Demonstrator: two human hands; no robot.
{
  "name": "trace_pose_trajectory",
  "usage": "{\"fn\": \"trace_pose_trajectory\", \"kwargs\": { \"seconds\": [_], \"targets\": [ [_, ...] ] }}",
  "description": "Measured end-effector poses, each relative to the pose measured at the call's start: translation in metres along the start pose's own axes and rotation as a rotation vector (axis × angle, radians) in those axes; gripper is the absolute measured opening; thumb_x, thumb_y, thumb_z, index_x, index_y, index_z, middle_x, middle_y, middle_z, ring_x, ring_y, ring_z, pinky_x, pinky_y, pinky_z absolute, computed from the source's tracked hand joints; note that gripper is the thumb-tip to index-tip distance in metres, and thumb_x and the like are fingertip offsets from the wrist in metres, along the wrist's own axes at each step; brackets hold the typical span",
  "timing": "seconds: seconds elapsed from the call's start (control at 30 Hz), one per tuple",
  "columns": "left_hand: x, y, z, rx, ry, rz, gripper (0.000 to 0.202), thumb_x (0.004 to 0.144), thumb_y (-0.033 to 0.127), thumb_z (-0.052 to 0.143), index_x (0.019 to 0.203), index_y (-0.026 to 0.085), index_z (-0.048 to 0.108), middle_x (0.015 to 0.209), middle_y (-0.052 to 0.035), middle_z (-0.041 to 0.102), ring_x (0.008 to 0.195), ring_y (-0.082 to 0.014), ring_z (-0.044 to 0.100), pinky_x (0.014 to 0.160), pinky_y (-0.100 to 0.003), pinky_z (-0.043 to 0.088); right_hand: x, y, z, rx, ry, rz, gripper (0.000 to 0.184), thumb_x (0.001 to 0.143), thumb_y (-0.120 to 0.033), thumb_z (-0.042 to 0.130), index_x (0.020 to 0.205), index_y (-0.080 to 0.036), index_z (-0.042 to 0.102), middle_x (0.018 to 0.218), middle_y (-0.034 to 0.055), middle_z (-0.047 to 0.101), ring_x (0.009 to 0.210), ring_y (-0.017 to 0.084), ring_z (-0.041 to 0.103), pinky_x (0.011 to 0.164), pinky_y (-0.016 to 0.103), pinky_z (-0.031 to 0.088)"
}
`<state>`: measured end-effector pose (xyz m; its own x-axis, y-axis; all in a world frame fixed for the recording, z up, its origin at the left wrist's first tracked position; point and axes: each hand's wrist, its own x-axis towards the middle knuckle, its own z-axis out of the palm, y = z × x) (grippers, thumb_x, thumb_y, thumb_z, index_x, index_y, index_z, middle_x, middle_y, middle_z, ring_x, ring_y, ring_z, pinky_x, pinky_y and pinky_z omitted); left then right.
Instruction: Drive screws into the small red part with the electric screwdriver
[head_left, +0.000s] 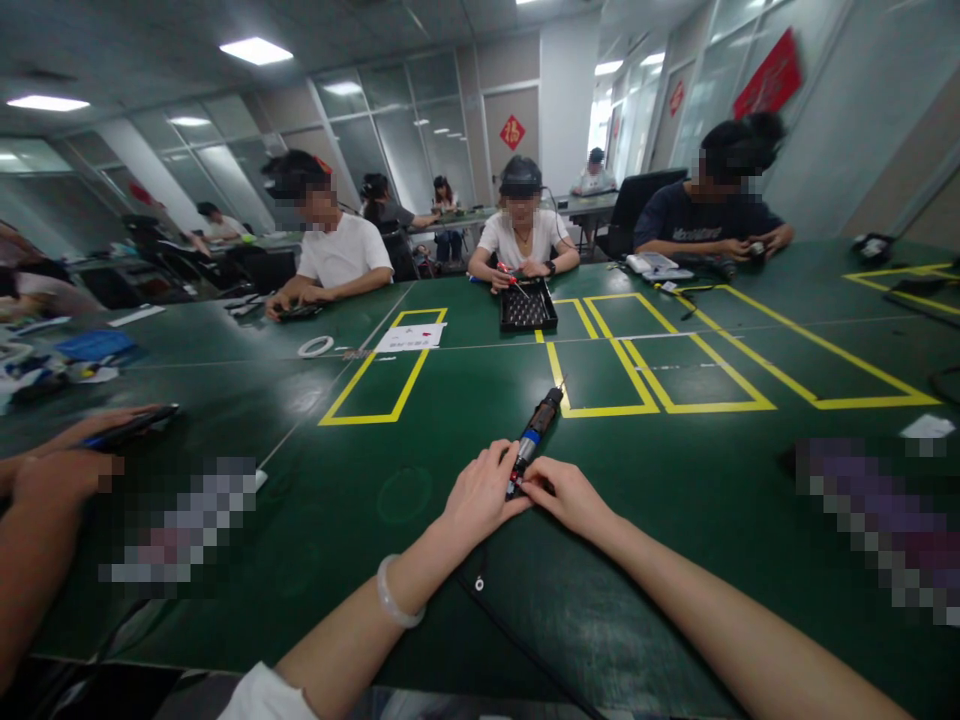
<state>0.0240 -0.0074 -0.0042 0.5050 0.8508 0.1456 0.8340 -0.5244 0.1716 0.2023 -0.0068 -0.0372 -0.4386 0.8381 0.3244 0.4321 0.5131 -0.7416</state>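
Observation:
An electric screwdriver [537, 430] lies on the green table in front of me, its thin bit pointing away and a little to the right. Silver, blue and red parts show along its body, as if part of the casing is off. My left hand [480, 490] holds the screwdriver's near end from the left, fingers along its side. At the same end, my right hand [574, 492] is closed in a pinch against small red parts; what lies between its fingertips is too small to make out. A black cable [517, 645] runs from below my hands toward the table's near edge.
Yellow tape outlines [611, 412] mark the green table [337, 560]. Across from me, a person works over a black tray of small parts [528, 308]. A white paper [411, 338] and a tape roll [316, 347] lie farther off. At left, a co-worker's arms [45, 490] reach in.

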Motion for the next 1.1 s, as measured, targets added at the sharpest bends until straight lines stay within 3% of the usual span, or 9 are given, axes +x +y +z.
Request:
{"fn": "trace_pose_trajectory", "kwargs": {
  "seconds": [0.17, 0.3, 0.5, 0.7, 0.97, 1.1],
  "targets": [
    [0.0, 0.005, -0.001, 0.058, 0.006, -0.039, 0.064, 0.083, 0.038, 0.056, 0.14, 0.025, 0.03, 0.12, -0.0095, 0.046, 0.102, -0.0243, 0.053, 0.084, -0.037, 0.047, -0.002, -0.003, -0.006, 0.003, 0.009, -0.043, 0.012, 0.091, -0.021, 0.054, 0.08, -0.018, 0.059, 0.081, 0.0026, 0.059, 0.075, 0.016, 0.056, 0.069, 0.026, 0.042],
    [0.0, 0.002, 0.0, 0.088, -0.007, -0.057, 0.061, 0.086, 0.037, 0.051, 0.141, 0.026, 0.028, 0.122, -0.0086, 0.045, 0.104, -0.0223, 0.052, 0.084, -0.034, 0.048, -0.003, 0.0, -0.007, 0.033, 0.019, -0.052, 0.008, 0.091, -0.019, 0.053, 0.092, -0.019, 0.061, 0.091, 0.0039, 0.06, 0.081, 0.016, 0.057, 0.073, 0.027, 0.044],
    [-0.003, -0.023, -0.002, 0.157, 0.027, -0.073, 0.063, 0.086, 0.042, 0.053, 0.142, 0.024, 0.029, 0.124, -0.0102, 0.045, 0.105, -0.0229, 0.051, 0.084, -0.033, 0.048, -0.004, 0.003, -0.01, -0.007, -0.002, -0.018, 0.009, 0.091, -0.018, 0.053, 0.093, -0.018, 0.061, 0.085, 0.0027, 0.058, 0.076, 0.016, 0.056, 0.07, 0.027, 0.044],
    [-0.015, -0.082, -0.014, 0.241, 0.018, -0.256, 0.062, 0.089, 0.047, 0.045, 0.144, 0.023, 0.029, 0.128, -0.013, 0.044, 0.103, -0.0245, 0.053, 0.077, -0.032, 0.049, -0.005, 0.004, -0.012, -0.047, -0.026, -0.014, 0.01, 0.09, -0.017, 0.053, 0.091, -0.019, 0.062, 0.084, 0.0029, 0.059, 0.076, 0.016, 0.055, 0.071, 0.027, 0.043],
    [-0.053, -0.185, -0.036, 0.312, -0.012, -0.567, 0.065, 0.089, 0.055, 0.033, 0.143, 0.019, 0.033, 0.129, -0.0159, 0.043, 0.109, -0.0298, 0.052, 0.086, -0.038, 0.046, -0.005, 0.005, -0.012, -0.061, -0.042, 0.011, 0.01, 0.09, -0.017, 0.053, 0.09, -0.019, 0.063, 0.085, 0.0032, 0.06, 0.079, 0.016, 0.056, 0.071, 0.027, 0.044],
    [-0.072, -0.225, -0.045, 0.383, -0.014, -0.64, 0.067, 0.089, 0.057, 0.028, 0.141, 0.015, 0.035, 0.127, -0.0191, 0.044, 0.105, -0.0326, 0.054, 0.084, -0.041, 0.045, -0.005, 0.004, -0.011, -0.071, -0.039, 0.009, 0.01, 0.09, -0.017, 0.053, 0.089, -0.019, 0.063, 0.084, 0.0032, 0.061, 0.079, 0.016, 0.056, 0.071, 0.028, 0.044]
  ]
}}
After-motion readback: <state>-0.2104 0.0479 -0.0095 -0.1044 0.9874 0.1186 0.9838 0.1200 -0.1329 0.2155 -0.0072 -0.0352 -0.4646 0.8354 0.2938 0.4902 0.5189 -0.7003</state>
